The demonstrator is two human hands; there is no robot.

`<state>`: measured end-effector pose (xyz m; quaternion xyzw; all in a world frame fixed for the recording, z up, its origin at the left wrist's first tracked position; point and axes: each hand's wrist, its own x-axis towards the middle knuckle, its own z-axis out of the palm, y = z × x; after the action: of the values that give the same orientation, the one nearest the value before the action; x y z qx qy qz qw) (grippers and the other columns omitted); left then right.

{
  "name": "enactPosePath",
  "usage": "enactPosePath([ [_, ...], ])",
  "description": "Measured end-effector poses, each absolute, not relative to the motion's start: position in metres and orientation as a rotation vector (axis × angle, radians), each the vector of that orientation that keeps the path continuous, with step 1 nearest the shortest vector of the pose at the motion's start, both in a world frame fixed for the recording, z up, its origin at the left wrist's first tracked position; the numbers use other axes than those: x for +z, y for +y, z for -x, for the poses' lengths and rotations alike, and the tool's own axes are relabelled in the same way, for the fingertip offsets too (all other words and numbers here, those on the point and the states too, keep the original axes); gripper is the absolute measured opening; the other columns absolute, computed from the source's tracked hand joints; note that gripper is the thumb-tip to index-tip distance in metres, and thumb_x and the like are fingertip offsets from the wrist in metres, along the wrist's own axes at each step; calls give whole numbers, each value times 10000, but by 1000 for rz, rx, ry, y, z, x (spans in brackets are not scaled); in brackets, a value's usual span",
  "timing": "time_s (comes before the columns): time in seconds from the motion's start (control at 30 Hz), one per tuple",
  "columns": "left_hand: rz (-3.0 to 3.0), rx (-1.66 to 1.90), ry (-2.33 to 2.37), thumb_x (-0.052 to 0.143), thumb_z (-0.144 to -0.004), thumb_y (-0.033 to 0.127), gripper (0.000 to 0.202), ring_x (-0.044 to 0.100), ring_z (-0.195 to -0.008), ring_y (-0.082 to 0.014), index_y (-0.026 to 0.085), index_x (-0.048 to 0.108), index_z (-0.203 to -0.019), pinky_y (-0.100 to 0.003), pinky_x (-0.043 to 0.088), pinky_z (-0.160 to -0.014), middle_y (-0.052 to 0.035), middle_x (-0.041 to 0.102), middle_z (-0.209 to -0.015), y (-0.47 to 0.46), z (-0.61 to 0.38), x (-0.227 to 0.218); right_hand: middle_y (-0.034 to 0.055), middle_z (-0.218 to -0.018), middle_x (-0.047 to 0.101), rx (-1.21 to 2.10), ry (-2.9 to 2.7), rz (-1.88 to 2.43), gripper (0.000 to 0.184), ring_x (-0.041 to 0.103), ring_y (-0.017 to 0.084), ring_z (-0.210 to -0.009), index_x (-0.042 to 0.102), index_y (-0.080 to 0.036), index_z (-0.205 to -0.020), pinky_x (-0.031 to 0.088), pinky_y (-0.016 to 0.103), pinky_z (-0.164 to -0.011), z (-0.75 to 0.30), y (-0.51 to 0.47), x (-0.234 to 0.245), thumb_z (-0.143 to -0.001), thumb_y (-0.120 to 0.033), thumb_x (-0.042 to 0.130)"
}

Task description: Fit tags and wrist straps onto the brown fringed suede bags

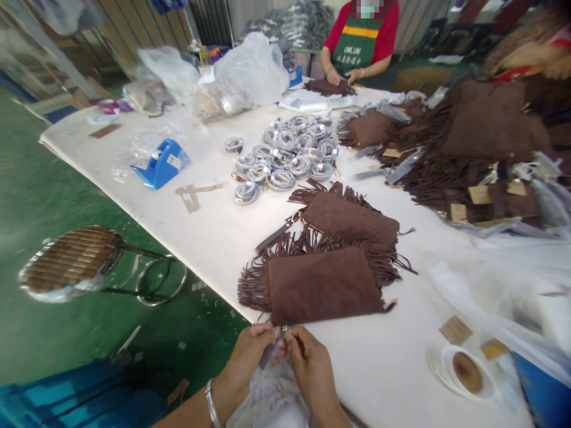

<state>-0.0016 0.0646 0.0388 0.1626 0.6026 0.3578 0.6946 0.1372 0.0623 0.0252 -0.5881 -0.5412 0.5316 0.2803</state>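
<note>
near the bottom centre of the frame, my left hand [250,349] holds a grey strip [270,354]; my right hand [311,364] is pinched narrow just beside it, on what i can't tell. the brown fringed bag [323,286] lies just above them, with a small gold fitting [282,328] at its near edge. i judge i'm working at that fitting; the next move calls for fine, steady fingertips.
</note>
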Motion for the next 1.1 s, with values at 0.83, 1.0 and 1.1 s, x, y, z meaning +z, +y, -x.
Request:
enactPosePath([
  [0.83, -92, 885, 1259, 744, -732, 380, 295, 611, -674, -193, 126, 621, -818, -287, 463, -614, -76, 650, -750, 33, 8, 20, 19, -871, 639, 1413, -1732, 1354, 224, 601, 154, -814, 616, -224, -960, 431, 226, -750, -140, 60, 20, -925, -199, 396],
  [1.0, 112, 908, 1177, 748, -727, 270, 225, 618, -678, -186, 116, 648, -856, -291, 480, -640, -82, 660, -776, 34, 7, 17, 14, -875, 638, 1401, -1749, 1415, 194, 602, 155, -819, 616, -223, -934, 425, 228, -759, -137, 61, 15, -914, -196, 426],
  [1.1, 238, 875, 1137, 755, -724, 273, 240, 613, -660, -173, 94, 660, -854, -286, 486, -668, -84, 658, -736, 34, 6, 16, 4, -830, 636, 1387, -1749, 1495, 192, 599, 150, -777, 616, -222, -883, 416, 225, -726, -133, 61, 17, -924, -212, 429],
])
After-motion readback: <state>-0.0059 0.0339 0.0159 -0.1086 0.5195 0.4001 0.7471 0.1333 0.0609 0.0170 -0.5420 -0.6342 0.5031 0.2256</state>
